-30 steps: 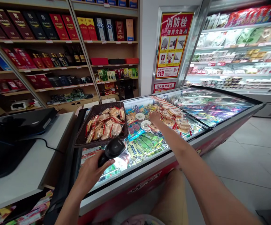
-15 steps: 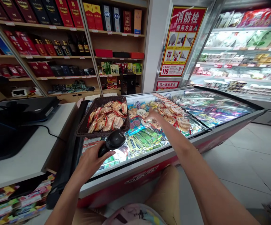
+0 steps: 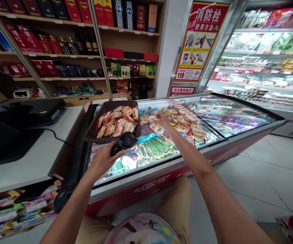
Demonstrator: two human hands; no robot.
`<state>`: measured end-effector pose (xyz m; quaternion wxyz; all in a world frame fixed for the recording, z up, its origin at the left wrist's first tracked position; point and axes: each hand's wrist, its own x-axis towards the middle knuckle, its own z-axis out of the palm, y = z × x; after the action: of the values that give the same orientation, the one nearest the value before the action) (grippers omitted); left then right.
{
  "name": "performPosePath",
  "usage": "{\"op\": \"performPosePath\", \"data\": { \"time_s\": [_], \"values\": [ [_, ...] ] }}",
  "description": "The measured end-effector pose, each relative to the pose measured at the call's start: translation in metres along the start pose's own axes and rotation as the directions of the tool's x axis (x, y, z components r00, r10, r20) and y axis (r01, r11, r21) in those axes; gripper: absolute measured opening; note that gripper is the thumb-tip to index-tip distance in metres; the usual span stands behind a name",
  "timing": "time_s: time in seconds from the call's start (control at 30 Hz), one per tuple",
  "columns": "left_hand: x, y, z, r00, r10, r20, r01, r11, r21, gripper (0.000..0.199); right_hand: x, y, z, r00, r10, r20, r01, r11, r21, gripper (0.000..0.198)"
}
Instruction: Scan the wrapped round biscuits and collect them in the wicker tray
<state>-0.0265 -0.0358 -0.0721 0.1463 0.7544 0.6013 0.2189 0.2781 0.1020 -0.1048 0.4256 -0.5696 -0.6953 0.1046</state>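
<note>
My left hand (image 3: 105,156) is wrapped round the handle of a black barcode scanner (image 3: 127,140), held over the freezer's glass top near a brown wicker basket (image 3: 95,138). Flat round pastries (image 3: 116,122) in clear, red-edged wrappers fill that basket. My right hand (image 3: 164,121) reaches across the glass with its fingers closed at the edge of a wrapped round pastry (image 3: 155,125); the fingertips are small and partly hidden. More wrapped pastries (image 3: 183,127) lie loose on the glass to the right of this hand.
The chest freezer (image 3: 149,183) stands before my knees, with colourful packs (image 3: 158,149) under its glass. At left is a white counter (image 3: 27,149) with dark equipment and a cable. Shelves of boxes (image 3: 126,28) line the back; a chilled display (image 3: 265,64) is at right.
My right hand and the pastry at its fingers have shifted slightly. The scanner in my left hand is a little higher and further right in view. The camera has tilted slightly.
</note>
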Motion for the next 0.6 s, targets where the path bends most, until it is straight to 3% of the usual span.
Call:
{"op": "performPosePath", "data": {
  "time_s": [0.13, 0.33, 0.6],
  "values": [
    [0.028, 0.003, -0.002, 0.997, 0.066, -0.03, -0.068, 0.996, -0.062, 0.049, 0.03, -0.003, 0.0, 0.995, 0.058, -0.08, -0.056, 0.998, 0.026, 0.031],
    [0.072, 0.016, 0.0, 0.989, 0.129, -0.07, -0.14, 0.973, -0.186, 0.048, 0.022, -0.014, -0.005, 0.985, 0.01, -0.175, 0.023, 0.982, 0.189, 0.032],
    [0.068, 0.022, 0.004, 0.992, 0.064, -0.105, -0.09, 0.962, -0.259, 0.046, 0.006, -0.031, 0.004, 0.988, -0.065, -0.142, 0.106, 0.946, 0.307, 0.032]
  ]
}}
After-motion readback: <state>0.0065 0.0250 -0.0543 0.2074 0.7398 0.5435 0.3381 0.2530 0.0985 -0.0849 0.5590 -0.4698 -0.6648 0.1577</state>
